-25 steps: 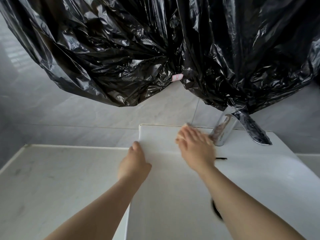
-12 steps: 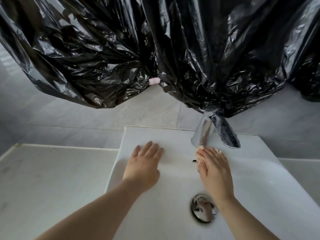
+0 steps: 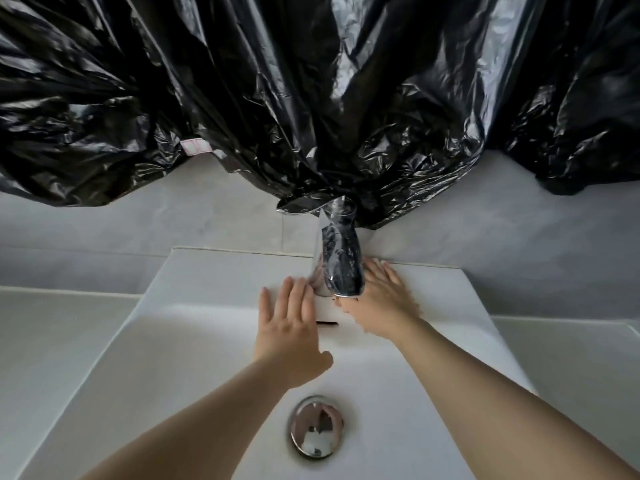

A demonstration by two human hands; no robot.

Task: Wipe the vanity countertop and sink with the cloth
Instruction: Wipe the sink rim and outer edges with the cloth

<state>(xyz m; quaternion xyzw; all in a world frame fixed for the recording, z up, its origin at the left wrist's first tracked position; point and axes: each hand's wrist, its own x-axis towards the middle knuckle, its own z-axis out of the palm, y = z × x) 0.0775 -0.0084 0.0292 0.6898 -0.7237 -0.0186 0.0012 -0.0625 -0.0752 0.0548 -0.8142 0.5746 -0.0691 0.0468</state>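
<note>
As left hand (image 3: pixel 289 337) and right hand (image 3: pixel 382 304) lie flat, straight-fingered | 1 sink (image 3: pixel 207 271) | 1 faucet (image 3: pixel 341 265) | 1 drain (image 3: pixel 316 431)

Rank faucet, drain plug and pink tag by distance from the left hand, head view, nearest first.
1. Faucet: just right of the left hand's fingertips, on the back ledge of the sink.
2. Drain plug: in the sink bottom, on the person's side of the hand.
3. Pink tag: up on the black plastic, to the left.

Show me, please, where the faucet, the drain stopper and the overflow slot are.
faucet (image 3: pixel 341 263): head view, spout middle.
drain stopper (image 3: pixel 316 432): head view, shiny centre.
overflow slot (image 3: pixel 327 323): head view, dark opening.
</note>
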